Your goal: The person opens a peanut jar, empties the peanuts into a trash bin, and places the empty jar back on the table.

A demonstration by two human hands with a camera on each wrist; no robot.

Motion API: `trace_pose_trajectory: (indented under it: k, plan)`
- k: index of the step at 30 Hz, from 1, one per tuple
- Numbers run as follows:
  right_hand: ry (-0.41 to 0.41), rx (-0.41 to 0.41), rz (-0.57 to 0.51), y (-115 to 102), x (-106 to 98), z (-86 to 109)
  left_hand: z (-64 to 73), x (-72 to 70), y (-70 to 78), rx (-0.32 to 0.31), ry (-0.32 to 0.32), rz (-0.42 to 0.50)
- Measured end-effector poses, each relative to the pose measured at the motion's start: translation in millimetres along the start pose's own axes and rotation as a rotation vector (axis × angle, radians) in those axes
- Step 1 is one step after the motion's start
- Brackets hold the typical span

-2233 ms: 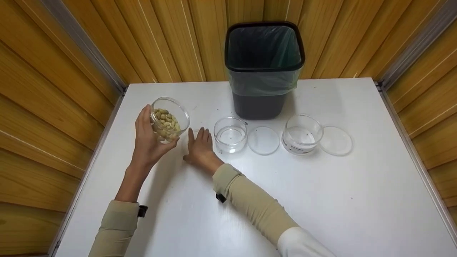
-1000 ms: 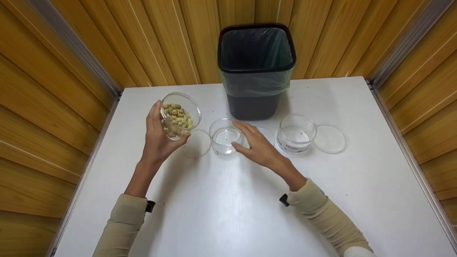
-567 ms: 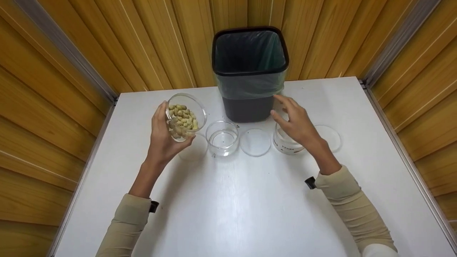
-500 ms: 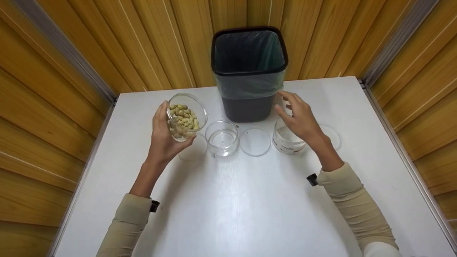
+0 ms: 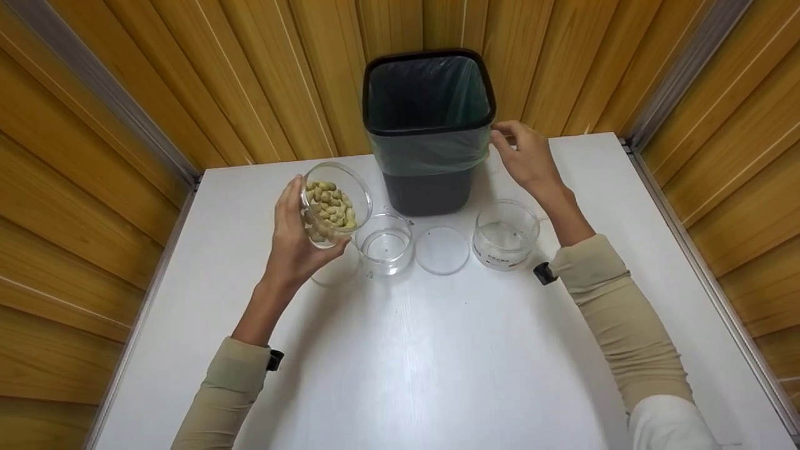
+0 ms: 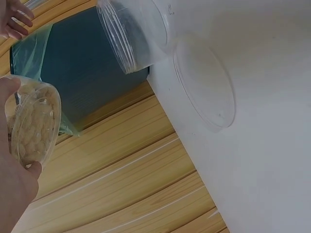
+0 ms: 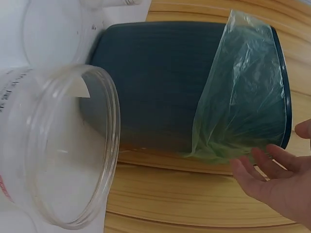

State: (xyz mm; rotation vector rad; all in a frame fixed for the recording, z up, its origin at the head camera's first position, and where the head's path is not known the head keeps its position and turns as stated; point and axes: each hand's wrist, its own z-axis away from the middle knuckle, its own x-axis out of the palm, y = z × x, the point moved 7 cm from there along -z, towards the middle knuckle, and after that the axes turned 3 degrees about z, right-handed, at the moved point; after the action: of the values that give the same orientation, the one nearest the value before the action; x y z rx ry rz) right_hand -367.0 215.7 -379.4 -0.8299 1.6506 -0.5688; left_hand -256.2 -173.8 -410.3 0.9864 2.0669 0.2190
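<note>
In the head view, my left hand point(image 5: 289, 234) grips a clear plastic jar point(image 5: 335, 164) from its left side, raised and tilted toward the right. Unshelled peanuts point(image 5: 332, 205) lie inside it. My right hand point(image 5: 530, 156) is at the right side of a dark trash bin point(image 5: 427, 194), just below its rim. Its fingers are loosely bent beside the green plastic liner point(image 7: 240, 92), holding nothing. Whether the fingertips touch the liner I cannot tell. The left wrist view shows thumb and fingers round the peanut jar point(image 6: 54, 104).
On the white table point(image 5: 387, 362) stand a plain clear jar point(image 5: 387, 265) and a labelled clear jar point(image 5: 503, 257), both uncovered. One round lid point(image 5: 442, 251) lies between them, another lid point(image 5: 334, 273) below the raised jar. Wood-patterned panels point(image 5: 250, 81) enclose the table.
My right hand has moved from the lid at left, across the two standing jars, then up to the bin's right side. My left hand keeps hold of the peanut jar, slightly further right.
</note>
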Motion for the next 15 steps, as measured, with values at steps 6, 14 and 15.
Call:
trace_pose_trajectory:
  k: [6, 14, 15]
  plan:
    - [-0.032, 0.115, -0.106, 4, -1, -19.0, -2.5, 3.2, 0.8, -0.003, -0.010, 0.005]
    - [-0.111, 0.253, -0.491, 4, 6, -32.6, -3.4, 4.5, 1.6, -0.001, -0.010, 0.010]
    - [-0.118, 0.266, -0.530, 5, 7, -33.1, -3.7, 4.6, 1.6, 0.000, -0.011, 0.009]
